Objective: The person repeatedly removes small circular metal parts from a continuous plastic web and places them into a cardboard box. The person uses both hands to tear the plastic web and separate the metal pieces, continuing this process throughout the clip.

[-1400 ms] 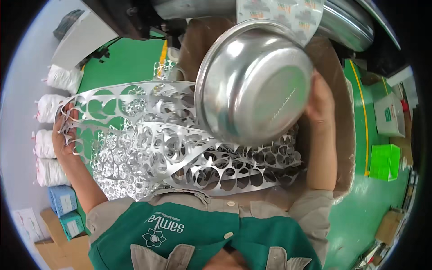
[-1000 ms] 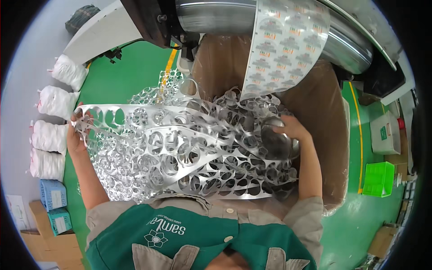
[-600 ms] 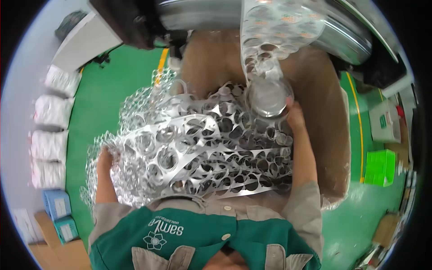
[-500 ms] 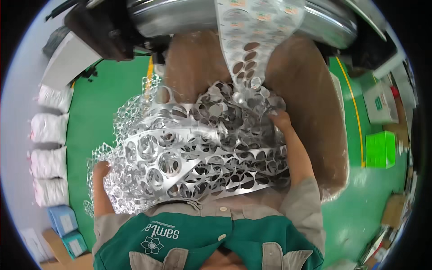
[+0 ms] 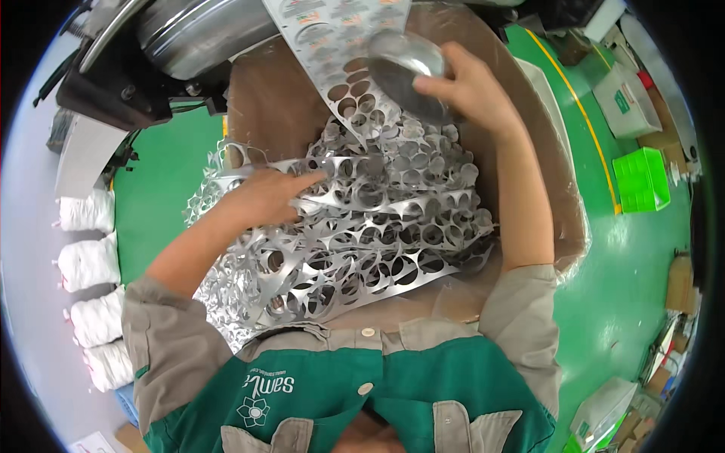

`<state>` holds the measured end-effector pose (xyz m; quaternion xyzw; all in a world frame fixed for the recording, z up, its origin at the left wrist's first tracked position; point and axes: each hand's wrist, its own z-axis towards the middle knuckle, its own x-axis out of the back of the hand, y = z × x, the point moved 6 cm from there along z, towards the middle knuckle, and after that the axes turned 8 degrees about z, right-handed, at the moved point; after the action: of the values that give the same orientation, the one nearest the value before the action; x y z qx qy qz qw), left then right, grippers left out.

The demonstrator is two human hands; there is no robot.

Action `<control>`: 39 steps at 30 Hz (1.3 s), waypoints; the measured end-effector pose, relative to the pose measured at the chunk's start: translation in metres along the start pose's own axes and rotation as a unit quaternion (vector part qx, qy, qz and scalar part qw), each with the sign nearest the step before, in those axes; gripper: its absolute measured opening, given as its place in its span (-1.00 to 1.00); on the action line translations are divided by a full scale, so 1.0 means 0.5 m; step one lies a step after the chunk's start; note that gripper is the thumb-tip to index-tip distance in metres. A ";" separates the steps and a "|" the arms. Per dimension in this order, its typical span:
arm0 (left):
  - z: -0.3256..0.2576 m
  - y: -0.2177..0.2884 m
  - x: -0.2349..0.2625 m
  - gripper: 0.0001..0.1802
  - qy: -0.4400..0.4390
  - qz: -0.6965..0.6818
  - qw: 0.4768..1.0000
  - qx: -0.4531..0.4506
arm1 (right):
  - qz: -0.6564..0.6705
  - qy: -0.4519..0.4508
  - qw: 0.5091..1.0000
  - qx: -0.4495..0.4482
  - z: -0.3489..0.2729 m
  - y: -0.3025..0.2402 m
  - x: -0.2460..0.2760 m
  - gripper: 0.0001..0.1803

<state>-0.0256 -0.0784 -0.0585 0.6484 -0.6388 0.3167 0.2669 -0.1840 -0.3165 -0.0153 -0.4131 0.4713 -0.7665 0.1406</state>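
Observation:
Near the top, my right hand [image 5: 472, 87] grips the rim of a round, shallow, silvery-grey bowl-like thing [image 5: 411, 72], tilted and blurred by motion. It is held above the box, in front of a printed foil strip [image 5: 336, 45] with punched-out round holes. My left hand [image 5: 264, 196] lies on a silvery foil strip full of holes [image 5: 355, 215], its index finger stretched out and its thumb apart. Punched foil scrap [image 5: 317, 291] is heaped below and beside that hand. Many loose round foil discs [image 5: 411, 162] lie in a pile under the bowl-like thing.
A brown cardboard box [image 5: 521, 211] with a clear plastic liner surrounds the heap. A machine with a metal roller [image 5: 204, 38] stands at the upper left. White sacks [image 5: 89, 260] line the left wall. A bright green crate [image 5: 640, 180] is on the green floor at right.
My right hand has risen from the disc pile, bringing up the bowl-like thing. My left hand has moved inward from the heap's left edge onto the foil strip. The view has shifted.

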 end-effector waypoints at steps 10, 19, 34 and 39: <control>-0.384 -0.094 0.095 -0.44 0.366 -0.222 0.903 0.024 | 0.252 -0.172 0.932 -0.197 -0.050 0.258 -0.212 -0.51; -0.342 -0.205 -0.081 -0.71 0.380 -0.474 0.788 0.100 | -0.226 -0.274 0.932 -0.073 -0.046 0.188 -0.131 -0.39; -0.437 -0.302 -0.197 -0.69 0.591 -0.613 0.523 -0.029 | -0.168 -0.096 0.926 -0.325 -0.147 0.548 -0.266 -0.14; -0.389 -0.187 -0.078 -0.86 0.528 -0.586 0.591 -0.168 | -0.204 -0.322 0.911 -0.156 -0.084 0.297 -0.257 -0.39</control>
<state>0.0547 0.0973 0.0456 0.5457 0.0901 0.2655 0.7897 -0.1624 -0.2899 -0.2133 -0.7415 0.4192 -0.5205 0.0593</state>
